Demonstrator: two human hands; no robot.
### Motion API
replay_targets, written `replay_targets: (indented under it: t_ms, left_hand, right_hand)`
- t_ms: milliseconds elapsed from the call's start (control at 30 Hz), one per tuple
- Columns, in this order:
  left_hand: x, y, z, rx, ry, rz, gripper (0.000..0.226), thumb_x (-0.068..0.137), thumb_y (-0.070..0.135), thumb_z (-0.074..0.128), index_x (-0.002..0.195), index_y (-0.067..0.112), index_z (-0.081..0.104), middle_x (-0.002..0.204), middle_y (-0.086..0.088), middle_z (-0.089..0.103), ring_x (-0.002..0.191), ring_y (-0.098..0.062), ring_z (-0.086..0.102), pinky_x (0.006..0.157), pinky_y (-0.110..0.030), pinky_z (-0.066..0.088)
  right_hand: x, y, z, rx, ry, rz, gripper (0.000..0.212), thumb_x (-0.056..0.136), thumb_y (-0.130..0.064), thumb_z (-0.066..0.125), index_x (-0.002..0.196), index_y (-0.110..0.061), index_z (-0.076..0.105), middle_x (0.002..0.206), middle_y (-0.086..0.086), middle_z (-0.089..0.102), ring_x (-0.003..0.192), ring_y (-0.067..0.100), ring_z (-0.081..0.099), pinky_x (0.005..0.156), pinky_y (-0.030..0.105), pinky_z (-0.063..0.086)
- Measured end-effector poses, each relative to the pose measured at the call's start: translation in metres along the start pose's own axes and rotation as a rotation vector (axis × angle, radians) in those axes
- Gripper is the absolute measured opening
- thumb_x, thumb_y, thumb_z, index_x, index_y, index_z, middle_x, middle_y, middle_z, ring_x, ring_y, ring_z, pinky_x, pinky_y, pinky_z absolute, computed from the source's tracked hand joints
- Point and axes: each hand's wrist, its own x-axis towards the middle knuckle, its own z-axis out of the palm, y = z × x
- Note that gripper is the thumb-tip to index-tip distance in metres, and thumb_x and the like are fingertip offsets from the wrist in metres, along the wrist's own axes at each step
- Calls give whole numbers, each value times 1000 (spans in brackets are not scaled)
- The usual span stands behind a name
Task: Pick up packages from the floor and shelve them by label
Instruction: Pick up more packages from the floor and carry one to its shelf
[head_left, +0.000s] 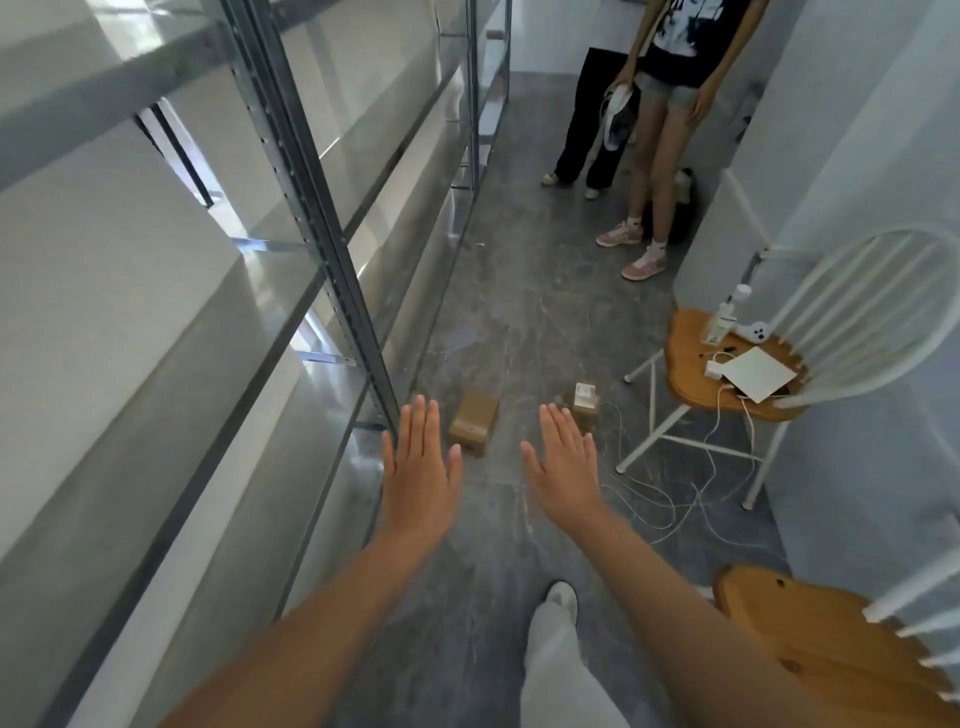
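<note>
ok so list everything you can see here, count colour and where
packages: 2, brown, on the floor ahead; the right one carries a white label
shelving: 1 run, grey metal, left side
chairs: 2, white with wooden seats, right side; second at lower right
white sheet: 1, on the far chair seat
cables: several, white, trailing from chair to floor
bystanders: 2, standing at the far end
left hand: open, empty
right hand: open, empty

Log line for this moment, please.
left hand open, empty | right hand open, empty | two packages on floor | shelves left
</note>
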Motion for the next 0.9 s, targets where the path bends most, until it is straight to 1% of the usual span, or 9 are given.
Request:
replay_targets:
  t_ms: [100, 233, 333, 433, 533, 600, 700, 833, 900]
  left_hand:
    - [46, 8, 20, 21, 8, -37, 73, 93, 45, 14, 157, 11, 19, 167, -7, 15, 154, -22, 11, 124, -47, 6]
    - [105, 27, 37, 45, -23, -84, 69, 97, 42, 19, 158, 11, 16, 167, -6, 11, 155, -21, 7, 125, -47, 4]
    - [154, 43, 46, 62, 22, -110, 71, 95, 44, 16, 157, 10, 20, 166, -7, 15, 154, -22, 11, 124, -47, 4]
    - [201, 54, 55, 64, 77, -139, 69, 95, 42, 19, 156, 9, 24, 165, -8, 20, 153, -23, 16, 124, -49, 10]
    - [237, 62, 66, 69, 60, -157, 71, 94, 43, 15, 157, 10, 21, 166, -7, 16, 154, -22, 12, 123, -46, 4]
    - [257, 63, 75, 63, 52, -185, 73, 93, 45, 13, 157, 11, 18, 167, -6, 14, 154, -22, 10, 122, -45, 0]
    - [286, 58, 92, 50, 52, -236, 73, 94, 46, 12, 157, 10, 17, 167, -7, 14, 154, -22, 10, 122, -44, 0]
    - [325, 44, 120, 34, 20, -293, 70, 95, 44, 17, 156, 10, 20, 166, -8, 19, 154, -24, 14, 122, -46, 4]
    - [347, 33, 134, 31, -8, -323, 66, 99, 41, 23, 157, 11, 18, 166, -7, 17, 154, -23, 12, 123, -47, 5]
  right_hand:
    - [57, 11, -8, 0, -22, -11, 63, 105, -39, 29, 159, -14, 10, 168, 0, 6, 154, 15, -2, 124, 45, -2]
    - [133, 24, -15, 5, -78, -25, 62, 105, -38, 30, 159, -14, 11, 168, 0, 8, 155, 15, -1, 124, 45, 1]
    - [192, 30, -24, 12, -115, -58, 63, 105, -38, 30, 159, -14, 10, 168, 0, 7, 155, 14, -1, 124, 45, -1]
    - [249, 36, -35, -7, -136, -101, 62, 105, -38, 28, 159, -13, 10, 168, 0, 6, 154, 15, -2, 124, 45, -2]
    - [294, 41, -43, -7, -149, -111, 62, 105, -38, 29, 159, -13, 11, 168, 1, 7, 155, 16, -1, 123, 44, -3]
    - [315, 44, -43, -27, -176, -123, 62, 105, -37, 29, 159, -13, 10, 168, 1, 7, 155, 16, -1, 123, 44, -3]
    - [350, 47, -40, -76, -215, -156, 62, 106, -37, 29, 159, -12, 10, 168, 1, 7, 155, 17, -2, 123, 45, -2]
    - [403, 52, -28, -97, -259, -143, 62, 105, -37, 29, 159, -12, 12, 168, 2, 9, 155, 18, -1, 123, 45, -2]
    - [431, 51, -21, -114, -273, -152, 61, 105, -36, 30, 158, -11, 13, 167, 3, 10, 155, 19, 0, 124, 46, -1]
